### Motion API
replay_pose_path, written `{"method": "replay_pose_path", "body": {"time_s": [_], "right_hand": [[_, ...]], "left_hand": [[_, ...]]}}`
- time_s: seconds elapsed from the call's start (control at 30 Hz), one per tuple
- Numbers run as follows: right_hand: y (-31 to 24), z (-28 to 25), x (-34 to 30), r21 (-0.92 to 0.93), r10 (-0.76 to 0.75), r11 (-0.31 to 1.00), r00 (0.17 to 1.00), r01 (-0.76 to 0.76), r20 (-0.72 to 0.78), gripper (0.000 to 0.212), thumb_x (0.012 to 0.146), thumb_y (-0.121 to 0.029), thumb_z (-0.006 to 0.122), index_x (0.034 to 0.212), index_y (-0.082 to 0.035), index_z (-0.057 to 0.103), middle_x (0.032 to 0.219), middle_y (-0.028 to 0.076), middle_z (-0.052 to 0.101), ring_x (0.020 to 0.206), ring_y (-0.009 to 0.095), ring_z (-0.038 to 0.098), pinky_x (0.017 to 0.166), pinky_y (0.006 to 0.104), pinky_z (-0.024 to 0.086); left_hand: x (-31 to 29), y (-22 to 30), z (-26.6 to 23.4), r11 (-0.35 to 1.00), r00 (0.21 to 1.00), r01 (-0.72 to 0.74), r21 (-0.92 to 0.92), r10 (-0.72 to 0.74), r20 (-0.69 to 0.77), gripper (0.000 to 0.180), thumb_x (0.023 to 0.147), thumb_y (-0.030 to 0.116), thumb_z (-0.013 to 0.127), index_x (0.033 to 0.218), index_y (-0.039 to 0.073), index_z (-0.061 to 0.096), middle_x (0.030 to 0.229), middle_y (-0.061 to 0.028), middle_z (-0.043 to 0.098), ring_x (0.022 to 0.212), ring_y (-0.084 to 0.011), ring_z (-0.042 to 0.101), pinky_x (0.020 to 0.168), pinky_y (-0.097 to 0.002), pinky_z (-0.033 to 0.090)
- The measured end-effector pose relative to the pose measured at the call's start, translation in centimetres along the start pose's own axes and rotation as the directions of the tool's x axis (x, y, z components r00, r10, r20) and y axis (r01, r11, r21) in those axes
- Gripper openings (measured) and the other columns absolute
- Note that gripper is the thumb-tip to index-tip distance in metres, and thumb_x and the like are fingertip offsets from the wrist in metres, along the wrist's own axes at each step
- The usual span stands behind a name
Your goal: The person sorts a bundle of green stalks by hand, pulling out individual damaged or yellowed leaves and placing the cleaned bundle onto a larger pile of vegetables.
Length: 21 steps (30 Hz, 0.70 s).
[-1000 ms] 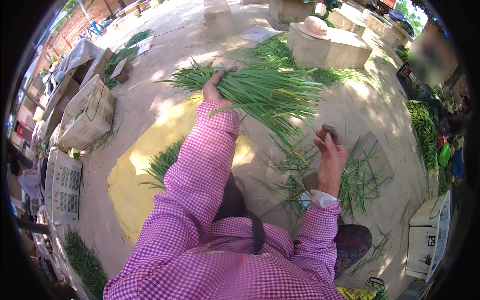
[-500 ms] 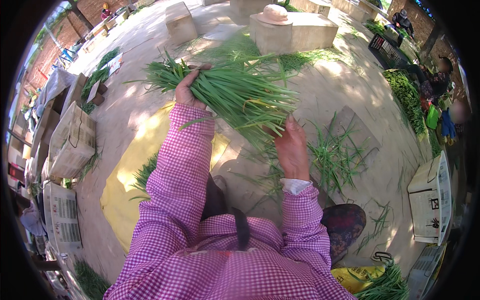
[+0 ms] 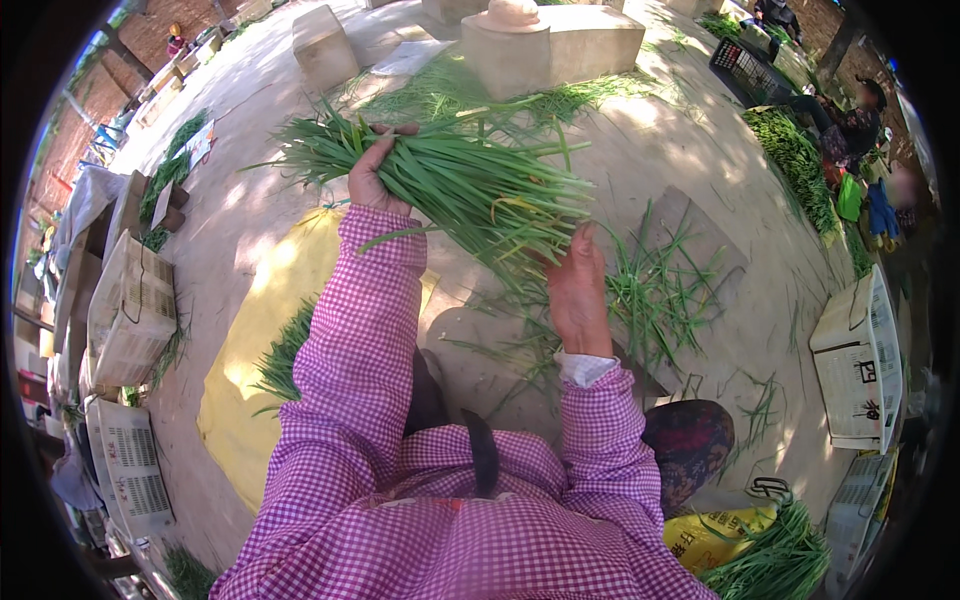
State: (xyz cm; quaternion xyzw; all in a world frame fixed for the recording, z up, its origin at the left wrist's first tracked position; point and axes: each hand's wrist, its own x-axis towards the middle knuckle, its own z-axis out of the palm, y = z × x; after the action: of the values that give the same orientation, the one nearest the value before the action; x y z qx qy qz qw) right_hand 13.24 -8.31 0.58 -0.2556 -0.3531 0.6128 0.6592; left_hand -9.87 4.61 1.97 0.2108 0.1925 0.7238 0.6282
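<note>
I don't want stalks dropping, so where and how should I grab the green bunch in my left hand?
Probably the middle of the green bunch, from the near side, just right of your left hand: stalks lie side by side there, while the pale ends spread.

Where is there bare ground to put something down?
Bare ground lies between the yellow sheet and the lower left crate, also between the grey board and the greens by the concrete block. Crowded: the board under loose leaves beside the right hand.
</note>
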Motion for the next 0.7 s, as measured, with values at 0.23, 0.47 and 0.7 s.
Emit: {"method": "replay_pose_path", "body": {"time_s": [0.23,0.47,0.7], "right_hand": [[1.3,-0.9,0.6,0.177,0.176,0.972,0.976,-0.153,-0.126,0.029,0.084,-0.017,0.065,0.111,-0.007,0.059,0.110,0.004,0.063,0.101,0.019,0.056,0.090,0.0396,0.042],[1.3,-1.2,0.8,0.153,0.078,0.985,0.996,-0.084,0.046,0.022,0.077,-0.009,0.069,0.098,-0.004,0.064,0.100,0.006,0.065,0.098,0.018,0.057,0.092,0.0408,0.040],[-1.8,-4.8,0.7,-0.091,-0.034,0.995,0.996,0.041,0.077,0.021,0.077,-0.003,0.067,0.097,0.000,0.065,0.098,0.006,0.065,0.093,0.017,0.058,0.087,0.0308,0.042]], "left_hand": [[-1.0,-0.1,1.1,0.991,0.995,-0.063,0.120,0.054,0.079,0.017,0.082,0.001,0.052,0.098,0.004,0.051,0.097,-0.0246,0.062,0.087,-0.0318,0.063,0.078,-0.0447,0.054],[-0.1,1.8,-0.8,0.999,0.999,-0.037,0.007,0.037,0.029,0.016,0.082,0.002,0.051,0.098,0.005,0.053,0.098,-0.0230,0.063,0.087,-0.0323,0.063,0.079,-0.0459,0.054],[-0.3,4.2,-1.6,0.990,0.987,-0.141,-0.022,0.139,-0.082,0.018,0.080,0.002,0.050,0.098,0.003,0.053,0.098,-0.0237,0.063,0.088,-0.0343,0.063,0.080,-0.0493,0.054]]}}
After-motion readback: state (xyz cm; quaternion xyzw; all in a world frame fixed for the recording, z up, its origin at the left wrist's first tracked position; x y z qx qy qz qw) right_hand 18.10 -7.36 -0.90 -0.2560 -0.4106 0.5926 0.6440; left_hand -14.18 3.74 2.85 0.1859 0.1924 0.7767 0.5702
